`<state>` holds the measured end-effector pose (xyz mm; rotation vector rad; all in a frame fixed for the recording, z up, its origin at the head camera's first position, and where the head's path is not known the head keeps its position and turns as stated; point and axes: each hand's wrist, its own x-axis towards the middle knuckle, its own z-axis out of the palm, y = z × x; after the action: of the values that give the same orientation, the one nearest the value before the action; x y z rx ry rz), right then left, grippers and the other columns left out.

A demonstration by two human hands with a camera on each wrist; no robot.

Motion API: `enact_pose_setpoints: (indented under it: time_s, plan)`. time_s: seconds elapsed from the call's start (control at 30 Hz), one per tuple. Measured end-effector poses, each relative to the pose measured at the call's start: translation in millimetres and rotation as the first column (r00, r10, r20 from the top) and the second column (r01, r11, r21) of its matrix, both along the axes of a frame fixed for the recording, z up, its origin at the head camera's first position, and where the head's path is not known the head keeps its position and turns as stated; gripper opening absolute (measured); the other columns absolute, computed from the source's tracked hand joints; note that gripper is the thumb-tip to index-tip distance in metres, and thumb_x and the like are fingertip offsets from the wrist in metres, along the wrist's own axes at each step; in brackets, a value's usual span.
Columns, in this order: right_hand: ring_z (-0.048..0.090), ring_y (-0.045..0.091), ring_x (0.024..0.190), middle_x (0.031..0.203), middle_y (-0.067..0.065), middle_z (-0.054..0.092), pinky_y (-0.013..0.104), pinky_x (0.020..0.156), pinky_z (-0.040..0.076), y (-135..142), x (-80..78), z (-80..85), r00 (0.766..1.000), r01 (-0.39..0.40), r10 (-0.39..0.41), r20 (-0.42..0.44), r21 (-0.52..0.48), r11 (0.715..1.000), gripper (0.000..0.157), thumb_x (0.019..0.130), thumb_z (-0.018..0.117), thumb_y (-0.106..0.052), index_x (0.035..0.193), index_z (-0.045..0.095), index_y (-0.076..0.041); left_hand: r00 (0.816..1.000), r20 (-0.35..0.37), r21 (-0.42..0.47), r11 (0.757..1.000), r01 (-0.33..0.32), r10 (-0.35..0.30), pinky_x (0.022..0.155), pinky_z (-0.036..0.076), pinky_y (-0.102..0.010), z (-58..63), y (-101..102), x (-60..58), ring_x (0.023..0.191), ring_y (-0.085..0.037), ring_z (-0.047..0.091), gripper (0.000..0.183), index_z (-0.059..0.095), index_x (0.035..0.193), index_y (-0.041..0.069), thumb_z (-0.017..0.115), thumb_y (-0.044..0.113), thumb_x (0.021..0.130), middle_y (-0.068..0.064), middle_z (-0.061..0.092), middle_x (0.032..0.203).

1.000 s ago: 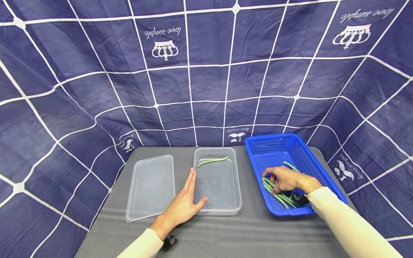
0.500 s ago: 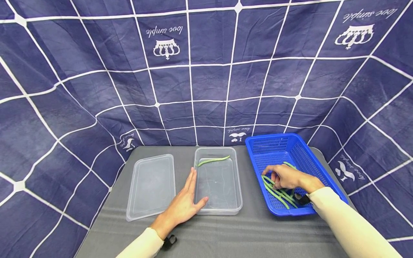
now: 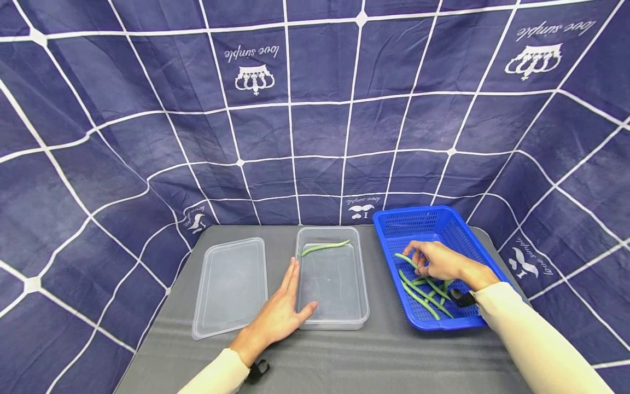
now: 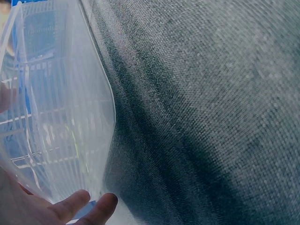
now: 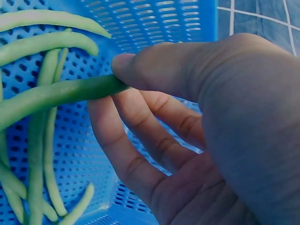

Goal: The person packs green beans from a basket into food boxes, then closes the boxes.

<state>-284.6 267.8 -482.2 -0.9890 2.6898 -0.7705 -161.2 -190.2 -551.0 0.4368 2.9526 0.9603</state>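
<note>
In the blue perforated basket (image 3: 465, 241), my right hand (image 3: 440, 261) pinches a green bean (image 5: 61, 93) near one end between thumb and fingertips. Several other green beans (image 3: 423, 298) lie crossed on the basket floor beneath that hand. My left hand (image 3: 278, 314) rests with straight fingers along the left wall of a clear plastic container (image 3: 330, 293), its thumb over the near left corner. One green bean (image 3: 325, 247) lies across the far end inside this container. The left wrist view shows the container's translucent wall (image 4: 61, 93) beside my fingers.
A flat clear lid (image 3: 231, 287) lies left of the container on the grey cloth-covered table (image 3: 325, 361). Blue curtain (image 3: 315, 131) with white lines surrounds the table at the back and sides. The basket's raised walls stand around my right hand.
My right hand has lifted slightly and shifted toward the back of the basket with a pinched green bean, baring the beans below. The left hand and container have stayed put.
</note>
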Motion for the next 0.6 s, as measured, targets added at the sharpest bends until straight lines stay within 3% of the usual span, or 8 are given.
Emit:
enact_pose_setpoints:
  time_s: [0.27, 0.6]
  plan:
    - [0.074, 0.005, 0.086, 0.100, 0.005, 0.079, 0.038, 0.082, 0.067, 0, -0.7, 12.5, 0.998, 0.022, -0.023, -0.053, -0.006, 1.000, 0.046, 0.089, 0.084, 0.012, 0.131, 0.073, -0.002, 1.000, -0.009, 0.002, 1.000, 0.004, -0.004, 0.132, 0.050, -0.062, -1.7, -1, 1.8, 0.174, -0.042, 0.042, 0.115, 0.008, 0.188, 0.004, 0.077, 0.052, 0.109, -0.017, 0.005, 0.199]
    - [0.076, 0.013, 0.090, 0.099, 0.002, 0.081, 0.043, 0.083, 0.066, -13, -5.6, 28.0, 0.983, 0.018, -0.023, -0.181, -0.030, 0.999, 0.054, 0.087, 0.076, 0.014, 0.136, 0.079, -0.008, 1.000, 0.004, 0.001, 1.000, 0.008, -0.008, 0.133, 0.048, -0.063, -0.8, -1, 1.5, 0.175, -0.042, 0.040, 0.116, 0.006, 0.188, 0.005, 0.076, 0.052, 0.109, -0.013, 0.000, 0.199]
